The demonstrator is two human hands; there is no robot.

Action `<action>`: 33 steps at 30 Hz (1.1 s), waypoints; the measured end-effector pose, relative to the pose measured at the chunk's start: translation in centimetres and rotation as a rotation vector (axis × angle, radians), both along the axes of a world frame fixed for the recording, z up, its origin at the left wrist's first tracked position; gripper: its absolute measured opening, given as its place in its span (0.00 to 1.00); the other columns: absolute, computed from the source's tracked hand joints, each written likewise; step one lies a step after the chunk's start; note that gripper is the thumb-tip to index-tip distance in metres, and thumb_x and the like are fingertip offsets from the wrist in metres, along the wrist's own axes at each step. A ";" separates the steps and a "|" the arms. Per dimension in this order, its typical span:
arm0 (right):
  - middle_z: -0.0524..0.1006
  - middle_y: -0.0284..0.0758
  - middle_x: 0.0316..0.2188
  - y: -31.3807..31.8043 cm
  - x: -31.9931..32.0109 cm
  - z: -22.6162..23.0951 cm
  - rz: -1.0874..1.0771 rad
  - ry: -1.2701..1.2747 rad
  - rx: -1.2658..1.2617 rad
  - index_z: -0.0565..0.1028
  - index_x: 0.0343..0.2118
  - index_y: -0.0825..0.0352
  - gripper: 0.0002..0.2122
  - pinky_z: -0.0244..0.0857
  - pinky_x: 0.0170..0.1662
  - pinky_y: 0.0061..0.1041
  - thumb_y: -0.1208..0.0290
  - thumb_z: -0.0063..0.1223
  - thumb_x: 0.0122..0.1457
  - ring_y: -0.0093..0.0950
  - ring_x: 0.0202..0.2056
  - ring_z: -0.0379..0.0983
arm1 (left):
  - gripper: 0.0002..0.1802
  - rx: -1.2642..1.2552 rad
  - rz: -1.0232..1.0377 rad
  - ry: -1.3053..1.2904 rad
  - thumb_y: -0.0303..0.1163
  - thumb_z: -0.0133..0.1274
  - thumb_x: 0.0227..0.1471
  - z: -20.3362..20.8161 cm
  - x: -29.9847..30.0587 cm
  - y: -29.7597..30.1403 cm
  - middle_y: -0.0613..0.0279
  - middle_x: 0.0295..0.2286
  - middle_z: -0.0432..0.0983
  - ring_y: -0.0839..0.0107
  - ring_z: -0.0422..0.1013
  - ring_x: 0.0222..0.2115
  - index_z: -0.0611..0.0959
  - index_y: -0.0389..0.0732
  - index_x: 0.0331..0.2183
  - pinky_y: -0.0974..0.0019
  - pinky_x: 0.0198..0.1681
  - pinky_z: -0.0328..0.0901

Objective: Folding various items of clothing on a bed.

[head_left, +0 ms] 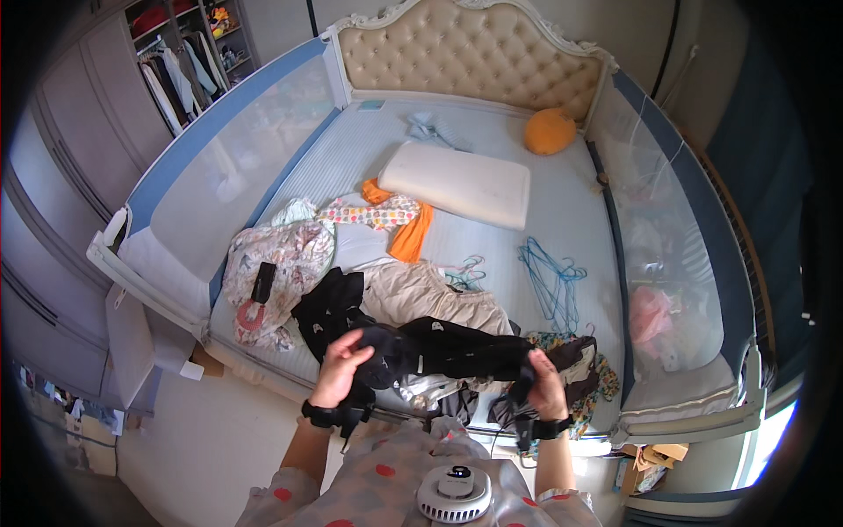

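A black fabric piece (pixel 465 349) with dangling straps is stretched between my two hands, above the near edge of the bed. My left hand (pixel 341 371) pinches its rounded left end, thumb and fingers closed. At the other end, my right hand (pixel 548 388) grips the cloth and a strap. Whether it is a garment or a carrier I cannot tell. Just behind lie beige trousers (pixel 430 294) and more black clothing (pixel 325 303) with small light prints. Dark and flower-patterned clothes (pixel 606 378) lie beside my right hand.
Mesh rails (pixel 255 132) flank the bed. On the mattress are a white pillow (pixel 457 183), an orange cushion (pixel 550 132), blue hangers (pixel 553 281), an orange patterned garment (pixel 409 237) and a floral bundle (pixel 263 263) with a pink-and-black object on it. A wardrobe (pixel 97 88) stands left.
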State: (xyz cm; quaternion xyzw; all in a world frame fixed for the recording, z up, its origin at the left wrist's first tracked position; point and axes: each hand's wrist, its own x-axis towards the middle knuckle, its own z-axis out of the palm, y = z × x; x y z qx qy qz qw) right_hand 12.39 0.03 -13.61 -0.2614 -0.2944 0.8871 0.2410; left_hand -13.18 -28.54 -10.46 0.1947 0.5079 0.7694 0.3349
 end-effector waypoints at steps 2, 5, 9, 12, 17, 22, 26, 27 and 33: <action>0.76 0.24 0.31 -2.7 -2.8 2.3 0.113 -0.032 0.016 0.75 0.33 0.62 0.02 0.65 0.38 0.16 0.74 0.52 0.58 0.16 0.34 0.72 | 0.18 -0.043 0.039 0.028 0.21 0.54 0.50 -2.0 1.1 1.3 0.60 0.37 0.77 0.77 0.73 0.36 0.75 0.30 0.45 0.74 0.42 0.67; 0.74 0.24 0.33 -6.1 -6.3 1.3 0.123 -0.118 0.326 0.72 0.46 0.68 0.13 0.63 0.40 0.15 0.74 0.54 0.57 0.14 0.35 0.68 | 0.16 -0.128 0.046 0.208 0.23 0.55 0.52 -0.6 3.7 3.7 0.62 0.35 0.77 0.81 0.71 0.34 0.76 0.30 0.44 0.78 0.39 0.67; 0.74 0.24 0.31 -7.8 -7.4 2.7 0.290 -0.073 0.437 0.71 0.48 0.71 0.16 0.63 0.36 0.12 0.77 0.56 0.56 0.12 0.32 0.67 | 0.15 -0.125 0.104 0.098 0.23 0.56 0.51 -0.8 5.5 4.9 0.68 0.30 0.75 0.85 0.68 0.28 0.77 0.30 0.42 0.81 0.32 0.63; 0.74 0.23 0.27 -7.3 -7.2 2.4 0.323 -0.156 0.500 0.74 0.40 0.69 0.09 0.62 0.33 0.11 0.76 0.55 0.56 0.11 0.28 0.68 | 0.12 -0.114 0.162 0.069 0.22 0.55 0.51 -0.4 6.0 4.9 0.70 0.27 0.73 0.86 0.65 0.26 0.77 0.31 0.39 0.81 0.29 0.60; 0.74 0.20 0.24 -8.2 -7.1 3.0 0.185 -0.119 0.377 0.76 0.32 0.64 0.02 0.57 0.27 0.10 0.73 0.55 0.57 0.09 0.25 0.66 | 0.08 -0.170 0.387 0.196 0.20 0.51 0.49 -1.5 6.0 4.4 0.70 0.25 0.73 0.85 0.65 0.26 0.79 0.35 0.35 0.79 0.28 0.59; 0.73 0.20 0.26 -9.2 -7.3 1.6 0.151 -0.075 0.326 0.74 0.34 0.63 0.03 0.58 0.28 0.11 0.74 0.54 0.58 0.10 0.26 0.66 | 0.10 -0.461 0.461 0.921 0.22 0.53 0.45 1.2 7.8 5.3 0.54 0.23 0.75 0.63 0.71 0.20 0.80 0.37 0.34 0.65 0.25 0.64; 0.73 0.21 0.26 -10.1 -7.8 1.5 0.072 -0.101 0.359 0.72 0.37 0.63 0.06 0.60 0.30 0.11 0.75 0.54 0.57 0.11 0.27 0.67 | 0.14 -0.507 0.315 1.229 0.23 0.55 0.42 1.4 8.5 5.6 0.56 0.25 0.75 0.59 0.72 0.26 0.77 0.39 0.36 0.59 0.31 0.66; 0.74 0.22 0.27 -10.5 -8.0 1.9 0.028 -0.105 0.368 0.72 0.37 0.64 0.06 0.59 0.29 0.11 0.78 0.54 0.57 0.11 0.27 0.67 | 0.14 -0.478 0.267 1.217 0.23 0.55 0.41 0.9 8.6 5.7 0.56 0.26 0.75 0.58 0.72 0.27 0.77 0.39 0.35 0.58 0.32 0.66; 0.73 0.23 0.25 -10.2 -7.6 0.7 0.029 -0.136 0.466 0.73 0.34 0.66 0.05 0.61 0.30 0.11 0.81 0.54 0.55 0.12 0.27 0.67 | 0.14 -0.324 0.085 0.730 0.27 0.56 0.49 0.5 9.1 5.6 0.49 0.30 0.78 0.62 0.78 0.32 0.77 0.34 0.39 0.69 0.32 0.69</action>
